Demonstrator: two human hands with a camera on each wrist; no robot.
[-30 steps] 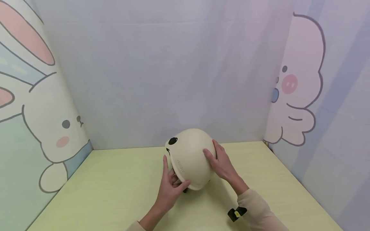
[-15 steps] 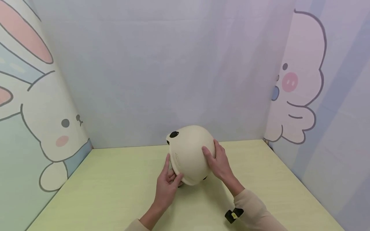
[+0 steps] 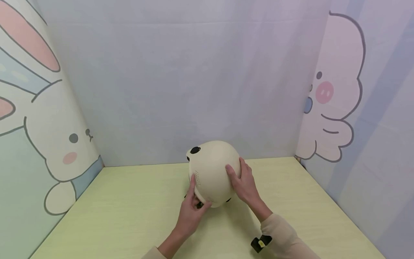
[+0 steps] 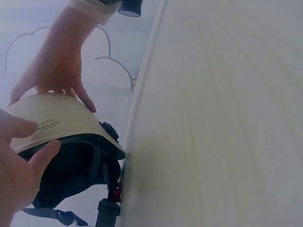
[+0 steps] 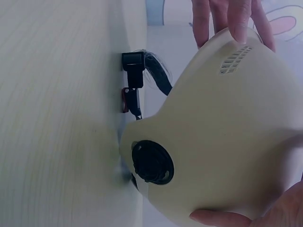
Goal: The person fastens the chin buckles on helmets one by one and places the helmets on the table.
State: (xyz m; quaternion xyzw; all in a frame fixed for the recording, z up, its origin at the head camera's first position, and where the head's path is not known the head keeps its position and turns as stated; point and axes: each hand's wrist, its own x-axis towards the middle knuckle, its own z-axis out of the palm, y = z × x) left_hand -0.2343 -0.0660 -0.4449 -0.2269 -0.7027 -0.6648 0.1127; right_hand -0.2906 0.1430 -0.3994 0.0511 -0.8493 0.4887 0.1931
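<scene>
A cream helmet (image 3: 215, 172) lies tipped over on the table, its opening turned to the left and its shell to the right. My left hand (image 3: 189, 216) grips the rim, the index finger reaching over the shell beside the vent slots (image 5: 234, 59). On the crown, my right hand (image 3: 245, 183) holds the shell with thumb and fingers spread apart around it. Dark padding (image 4: 71, 165) lines the inside. A chin strap with a black and red buckle (image 4: 114, 194) hangs from the opening down to the tabletop. Black round fittings (image 5: 152, 161) sit on the shell's sides.
The pale yellow-green table (image 3: 129, 212) extends on both sides of the helmet. Behind it rises a pale curtain (image 3: 181, 79), with cartoon-printed panels (image 3: 48, 144) at left and right. A black wrist camera (image 3: 261, 243) is strapped over the right sleeve.
The helmet has turned a little and shifted slightly away, showing a black fitting low on its right side. My left hand's index finger has moved from the rim onto the shell.
</scene>
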